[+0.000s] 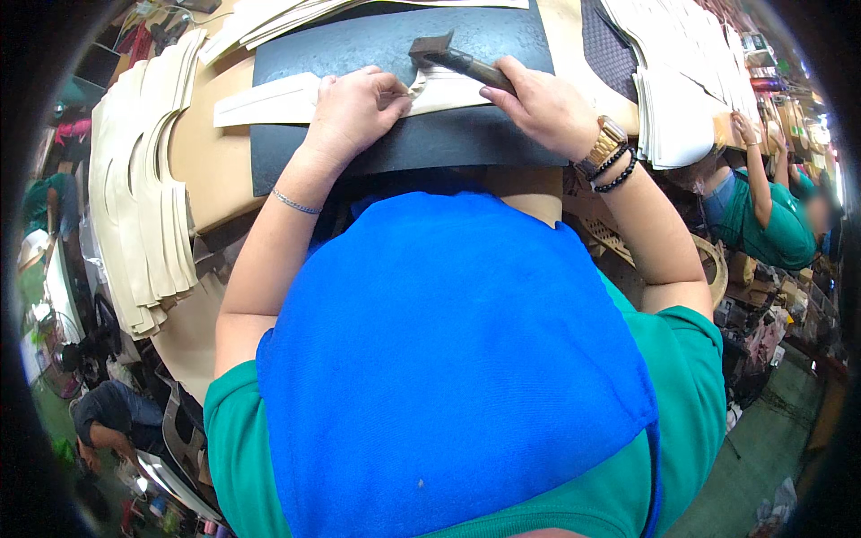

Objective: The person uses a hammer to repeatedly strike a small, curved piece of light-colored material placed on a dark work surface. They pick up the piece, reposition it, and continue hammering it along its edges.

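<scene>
A cream leather-like cut piece point(265, 101) lies across a dark slab point(475, 139) on the table. My left hand point(357, 112) rests on its middle, with bent fingers and thumb pinching a puckered edge. My right hand point(552, 103) is wrapped round the wooden handle of a hammer point(459, 63). The hammer's dark metal head points left, over the piece and just right of my left fingers. From this view I cannot tell whether the head touches the piece. My right palm partly hides the handle's end.
Stacks of cream cut pieces lie at the left point(134, 197), at the right point(677, 108) and along the far edge. Tan board point(211, 166) shows beside the slab. A person in green point(780, 220) is at the far right, another person point(117, 417) at the lower left.
</scene>
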The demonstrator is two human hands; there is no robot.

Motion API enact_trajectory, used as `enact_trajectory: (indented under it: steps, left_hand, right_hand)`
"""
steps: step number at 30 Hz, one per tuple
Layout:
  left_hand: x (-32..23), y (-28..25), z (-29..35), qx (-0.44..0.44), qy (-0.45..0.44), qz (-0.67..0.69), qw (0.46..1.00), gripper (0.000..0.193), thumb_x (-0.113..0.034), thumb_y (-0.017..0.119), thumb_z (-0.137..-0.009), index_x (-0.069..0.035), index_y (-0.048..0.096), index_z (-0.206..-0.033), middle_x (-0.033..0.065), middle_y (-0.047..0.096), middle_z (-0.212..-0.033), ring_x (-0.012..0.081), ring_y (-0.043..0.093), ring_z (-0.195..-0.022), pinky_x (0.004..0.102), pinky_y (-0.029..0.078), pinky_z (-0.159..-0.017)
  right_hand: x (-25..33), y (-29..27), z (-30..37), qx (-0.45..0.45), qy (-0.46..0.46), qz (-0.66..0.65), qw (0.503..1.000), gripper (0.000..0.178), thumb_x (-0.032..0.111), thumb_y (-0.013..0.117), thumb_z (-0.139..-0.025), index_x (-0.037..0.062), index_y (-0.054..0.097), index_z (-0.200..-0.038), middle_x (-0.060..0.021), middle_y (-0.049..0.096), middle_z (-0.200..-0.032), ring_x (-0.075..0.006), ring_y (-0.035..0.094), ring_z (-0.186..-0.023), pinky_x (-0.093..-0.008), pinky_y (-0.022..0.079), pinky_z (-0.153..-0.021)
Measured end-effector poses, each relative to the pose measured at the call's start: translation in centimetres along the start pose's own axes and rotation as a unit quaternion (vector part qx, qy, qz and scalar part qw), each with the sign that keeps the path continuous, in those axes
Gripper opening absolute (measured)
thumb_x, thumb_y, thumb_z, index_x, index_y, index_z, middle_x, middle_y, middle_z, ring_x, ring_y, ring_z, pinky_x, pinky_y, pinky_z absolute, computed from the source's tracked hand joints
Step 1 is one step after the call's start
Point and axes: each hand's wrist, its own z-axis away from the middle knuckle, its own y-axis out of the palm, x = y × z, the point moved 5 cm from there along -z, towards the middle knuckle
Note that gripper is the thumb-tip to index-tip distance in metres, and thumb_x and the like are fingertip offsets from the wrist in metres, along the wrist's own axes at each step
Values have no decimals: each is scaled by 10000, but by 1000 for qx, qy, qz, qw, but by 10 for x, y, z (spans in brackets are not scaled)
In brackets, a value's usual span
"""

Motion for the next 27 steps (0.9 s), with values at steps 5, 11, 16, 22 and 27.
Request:
enact_trajectory:
  steps: [5,11,16,22,27]
  left_hand:
    - [-18,-6,6,-38,76,-106,991,178,-232,729,-844,-89,728,-951,67,698,-921,221,683,-867,367,510,-814]
    - [10,-5,10,-9,33,22,999,173,-321,702,-863,-161,739,-918,21,661,-911,204,642,-875,424,398,-874]
    - [-11,-10,20,-76,138,-150,976,166,-296,673,-888,-168,736,-972,11,655,-922,215,639,-895,426,396,-883]
    - [20,-18,20,52,31,-28,998,172,-303,684,-881,-171,738,-978,17,653,-919,216,636,-899,456,380,-932]
    - [14,-21,26,0,76,-21,997,183,-303,735,-841,-131,759,-901,58,675,-858,226,654,-834,389,451,-880]
  right_hand:
    - [-6,19,8,34,35,-19,999,303,335,507,-1005,41,475,-1073,-242,630,-851,-427,629,-826,-487,491,-709]
    - [-3,3,-1,47,32,-13,998,334,384,532,-981,65,488,-1070,-224,654,-860,-434,654,-823,-505,523,-708]
    - [6,9,4,18,4,-19,1000,314,369,505,-1000,65,496,-1076,-231,641,-811,-430,645,-787,-501,500,-679]
    - [5,10,4,76,42,-23,996,358,407,499,-994,72,507,-1123,-228,649,-853,-432,651,-830,-506,519,-711]
    - [12,8,3,-5,-44,-82,996,337,382,499,-1006,57,495,-1096,-232,630,-782,-441,632,-761,-497,492,-656]
